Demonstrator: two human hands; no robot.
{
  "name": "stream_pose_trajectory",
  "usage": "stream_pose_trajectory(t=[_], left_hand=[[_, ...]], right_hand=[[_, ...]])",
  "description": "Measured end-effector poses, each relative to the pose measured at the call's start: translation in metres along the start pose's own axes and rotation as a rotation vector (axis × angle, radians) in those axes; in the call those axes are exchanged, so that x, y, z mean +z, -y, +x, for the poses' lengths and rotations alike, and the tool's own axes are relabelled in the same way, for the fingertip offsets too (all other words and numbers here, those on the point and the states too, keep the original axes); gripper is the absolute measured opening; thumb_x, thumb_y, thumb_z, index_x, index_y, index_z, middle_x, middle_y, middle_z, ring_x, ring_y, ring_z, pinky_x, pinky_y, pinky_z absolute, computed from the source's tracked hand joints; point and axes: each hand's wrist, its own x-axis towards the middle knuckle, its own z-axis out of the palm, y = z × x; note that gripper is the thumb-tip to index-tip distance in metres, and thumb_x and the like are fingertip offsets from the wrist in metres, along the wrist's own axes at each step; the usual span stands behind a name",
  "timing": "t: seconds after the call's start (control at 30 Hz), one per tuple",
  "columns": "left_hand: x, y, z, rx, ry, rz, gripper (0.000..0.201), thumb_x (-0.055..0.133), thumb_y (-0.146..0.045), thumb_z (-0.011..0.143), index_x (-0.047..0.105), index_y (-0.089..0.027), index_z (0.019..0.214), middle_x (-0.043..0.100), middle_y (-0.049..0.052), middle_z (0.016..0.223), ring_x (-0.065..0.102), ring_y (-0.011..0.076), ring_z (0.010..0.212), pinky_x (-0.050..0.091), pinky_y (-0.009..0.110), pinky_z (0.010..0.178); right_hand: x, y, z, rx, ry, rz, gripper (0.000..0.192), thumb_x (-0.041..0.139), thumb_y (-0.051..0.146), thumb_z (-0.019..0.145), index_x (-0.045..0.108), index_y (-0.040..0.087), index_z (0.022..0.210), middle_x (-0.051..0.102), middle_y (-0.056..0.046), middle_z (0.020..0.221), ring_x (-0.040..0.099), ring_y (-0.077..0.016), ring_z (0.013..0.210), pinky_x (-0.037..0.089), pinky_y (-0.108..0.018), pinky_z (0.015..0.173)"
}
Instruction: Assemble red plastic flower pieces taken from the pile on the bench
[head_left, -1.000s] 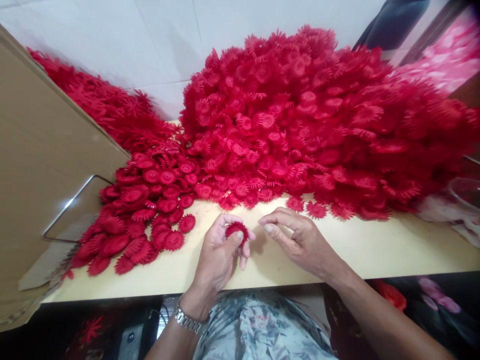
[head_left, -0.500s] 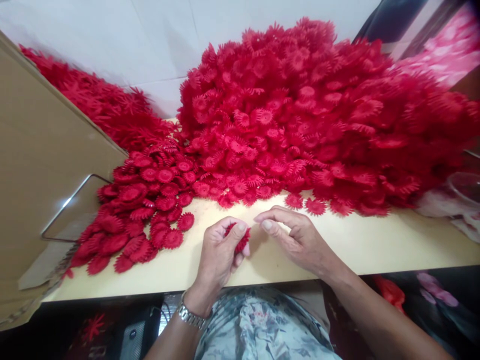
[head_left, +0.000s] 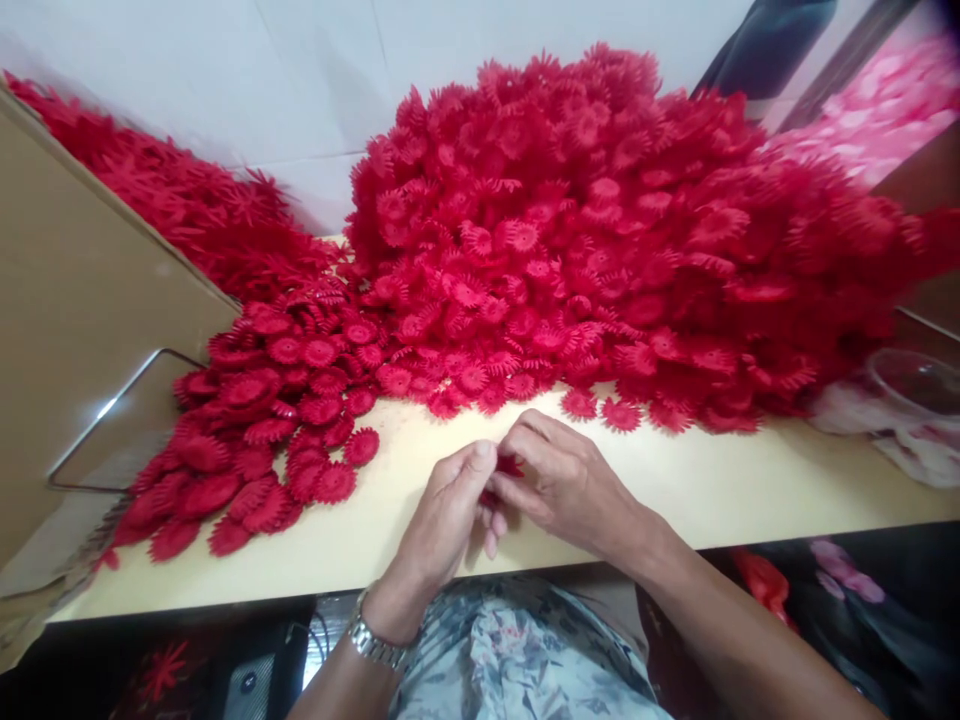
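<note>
Red flower piece (head_left: 508, 466) pinched between both hands (head_left: 504, 490) over the worktop (head_left: 720, 490).
Small laid-out batch (head_left: 255, 420) at 9 o'clock looks finished; big heap (head_left: 615, 230) at 12 remains.

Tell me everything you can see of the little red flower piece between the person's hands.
The flower piece is bright red and looks like moulded plastic, the same as the toothed, daisy-like discs heaped behind. Only a sliver shows; the rest is hidden by fingers, so its pose and parts cannot be told. It sits just above the pale table near the front edge, pinched between the left hand and the right hand, whose fingertips meet over it. It is apart from the piles.
</note>
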Motion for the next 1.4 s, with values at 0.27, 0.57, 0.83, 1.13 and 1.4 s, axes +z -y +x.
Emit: stream_pose_trajectory(t=[0.27, 0.57, 0.83, 1.13, 1.4], left_hand=[[0.004, 0.006, 0.003, 0.019, -0.015, -0.058, 0.028, 0.054, -0.020, 0.075, 0.056, -0.013, 0.102, 0.050, -0.004, 0.048, 0.042, 0.0075, 0.038, 0.035, 0.015, 0.032], [0.007, 0.003, 0.001, -0.007, -0.145, -0.145, 0.024, 0.057, -0.020, 0.070, 0.056, -0.012, 0.092, 0.050, -0.005, 0.043, 0.043, 0.0084, 0.034, 0.035, 0.015, 0.029], [0.000, 0.005, 0.001, -0.017, -0.131, 0.056, 0.020, 0.052, -0.027, 0.077, 0.060, -0.013, 0.088, 0.046, -0.007, 0.037, 0.034, 0.0045, 0.027, 0.026, 0.012, 0.026], [-0.004, -0.002, -0.002, -0.092, -0.094, -0.008, 0.016, 0.055, -0.025, 0.070, 0.061, -0.012, 0.080, 0.058, -0.001, 0.050, 0.041, 0.0061, 0.029, 0.033, 0.015, 0.024], [-0.001, -0.005, 0.000, -0.045, -0.109, -0.178, 0.022, 0.064, -0.023, 0.066, 0.061, -0.010, 0.085, 0.066, 0.006, 0.063, 0.049, 0.0090, 0.036, 0.041, 0.019, 0.030]], right_hand=[[0.013, -0.006, -0.004, -0.133, -0.126, -0.338, 0.021, 0.042, 0.009, 0.085, 0.054, 0.016, 0.069, 0.051, -0.004, 0.064, 0.046, -0.0174, 0.063, 0.037, -0.030, 0.062], [0.013, -0.005, -0.001, -0.044, -0.270, -0.087, 0.019, 0.036, 0.008, 0.087, 0.047, 0.016, 0.074, 0.045, -0.001, 0.063, 0.043, -0.0120, 0.054, 0.036, -0.024, 0.053], [0.017, -0.003, -0.003, -0.082, -0.314, -0.211, 0.019, 0.037, 0.007, 0.085, 0.044, 0.017, 0.070, 0.043, -0.001, 0.061, 0.041, -0.0135, 0.054, 0.034, -0.025, 0.053], [-0.024, -0.032, 0.016, -0.017, -0.397, -0.408, 0.021, 0.035, 0.011, 0.089, 0.049, 0.016, 0.075, 0.048, -0.003, 0.065, 0.046, -0.0145, 0.060, 0.037, -0.025, 0.055], [-0.059, -0.057, 0.052, 0.081, -0.301, -0.545, 0.019, 0.046, 0.016, 0.084, 0.062, 0.013, 0.094, 0.057, -0.015, 0.108, 0.050, -0.0286, 0.102, 0.042, -0.043, 0.080]])
